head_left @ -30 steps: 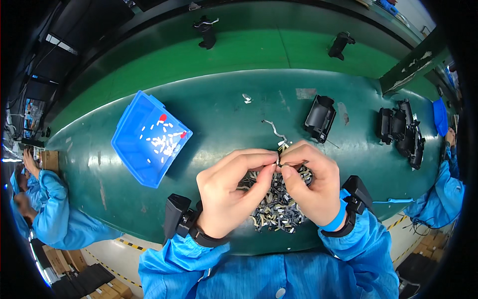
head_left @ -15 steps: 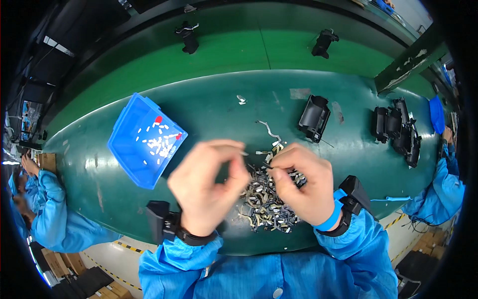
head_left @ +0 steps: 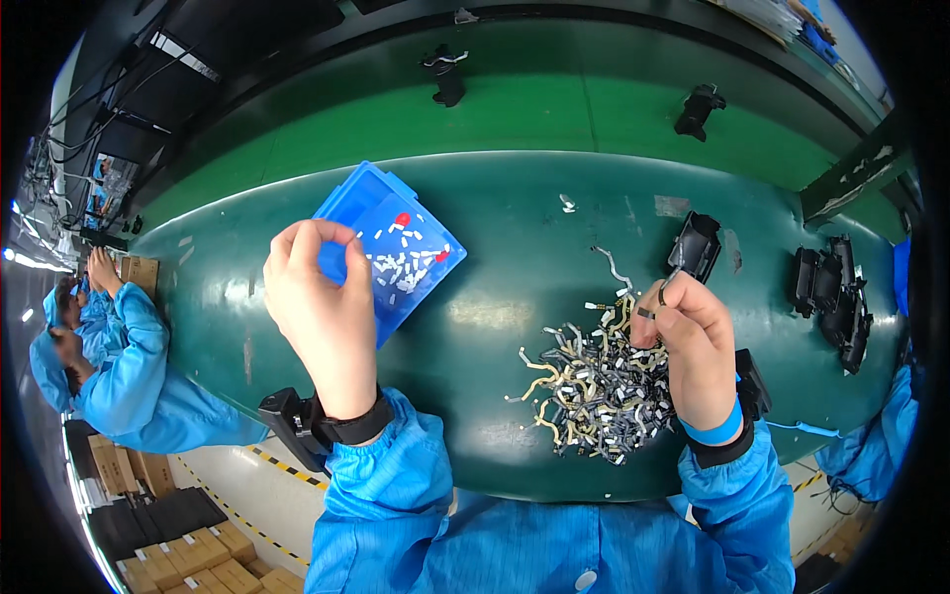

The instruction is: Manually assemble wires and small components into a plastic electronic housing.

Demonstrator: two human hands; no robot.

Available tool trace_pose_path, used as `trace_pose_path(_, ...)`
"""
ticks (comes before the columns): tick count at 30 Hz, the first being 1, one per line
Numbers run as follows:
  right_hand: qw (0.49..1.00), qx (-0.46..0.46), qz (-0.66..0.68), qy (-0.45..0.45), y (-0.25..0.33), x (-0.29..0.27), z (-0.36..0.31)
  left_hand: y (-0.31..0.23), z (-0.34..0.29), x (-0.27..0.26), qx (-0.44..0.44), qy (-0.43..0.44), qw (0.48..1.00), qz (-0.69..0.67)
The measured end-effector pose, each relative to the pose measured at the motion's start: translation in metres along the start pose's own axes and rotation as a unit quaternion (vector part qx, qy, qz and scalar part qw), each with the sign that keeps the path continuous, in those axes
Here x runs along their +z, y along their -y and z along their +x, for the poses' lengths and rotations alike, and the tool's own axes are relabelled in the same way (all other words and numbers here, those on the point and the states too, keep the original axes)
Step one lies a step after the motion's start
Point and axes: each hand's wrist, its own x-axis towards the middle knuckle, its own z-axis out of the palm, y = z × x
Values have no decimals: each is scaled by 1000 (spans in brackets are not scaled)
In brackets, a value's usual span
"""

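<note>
Since the earlier frame, the left hand (head_left: 322, 317) has travelled left from the cable pile (head_left: 604, 391) to the left side of the blue bin (head_left: 396, 319); thumb and forefinger curl toward each other, though whether they grip anything cannot be told. The right hand (head_left: 693, 342), well apart from the left, pinches a short dark cable (head_left: 646, 313) at the pile's far right. The cable is probably light, flexible and easily kinked, best held by fingertips near one end.
</note>
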Motion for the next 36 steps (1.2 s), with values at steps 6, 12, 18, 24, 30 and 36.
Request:
trace_pose_path(6, 982, 110, 138, 70, 1, -2, 5, -50, -13, 0, 229, 71, 938, -251)
trace_pose_path(12, 960, 189, 169, 121, 2, -4, 4, -83, -41, 3, 346, 103, 889, -281)
trace_pose_path(18, 949, 193, 192, 159, 2, -8, 4, -88, -45, -3, 356, 119, 881, -287)
trace_pose_path(24, 988, 131, 31, 70, 16, -1, 2, -88, -47, 5, 324, 108, 882, -325)
trace_pose_path(30, 883, 24, -462, -86, 23, -14, 9, -74, -51, 14, 151, 121, 895, -401)
trace_pose_path(36, 775, -39, -612, -151, 28, -51, 9, -74, -53, 17, -8, 161, 832, -532)
